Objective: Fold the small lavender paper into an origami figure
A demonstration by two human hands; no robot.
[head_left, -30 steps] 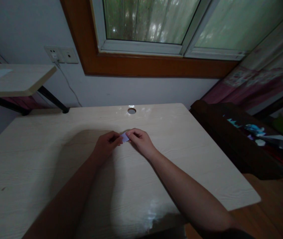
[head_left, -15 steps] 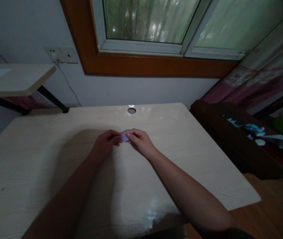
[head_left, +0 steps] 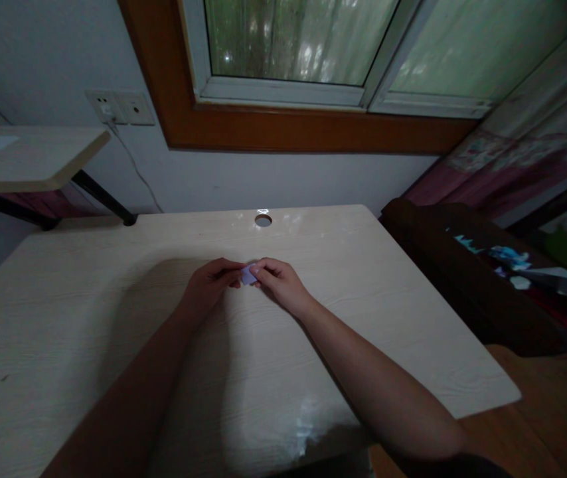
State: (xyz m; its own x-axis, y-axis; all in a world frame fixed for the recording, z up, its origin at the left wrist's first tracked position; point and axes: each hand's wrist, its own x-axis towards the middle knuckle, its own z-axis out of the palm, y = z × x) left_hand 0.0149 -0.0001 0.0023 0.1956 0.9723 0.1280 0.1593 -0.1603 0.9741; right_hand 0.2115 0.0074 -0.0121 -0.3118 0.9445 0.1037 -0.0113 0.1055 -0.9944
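Note:
A small light-purple piece of folded paper (head_left: 248,275) is pinched between my two hands, just above or on the pale wooden desk (head_left: 313,252). My left hand (head_left: 210,279) grips its left edge with thumb and fingers closed. On the opposite side, my right hand (head_left: 279,280) pinches the right edge, its thumb lying on top. The fingertips cover parts of the paper, so its full outline is hidden.
A round cable hole (head_left: 263,220) lies near the desk's back edge. At left a raised shelf (head_left: 39,156) stands on black legs. A plugged-in cable (head_left: 134,166) hangs from the wall socket (head_left: 119,108). Dark furniture holding various items (head_left: 510,255) stands at right, below the window (head_left: 303,46).
The fingers of my left hand have straightened and shifted slightly on the paper's edge. Both hands stay in nearly the same place, still on the paper.

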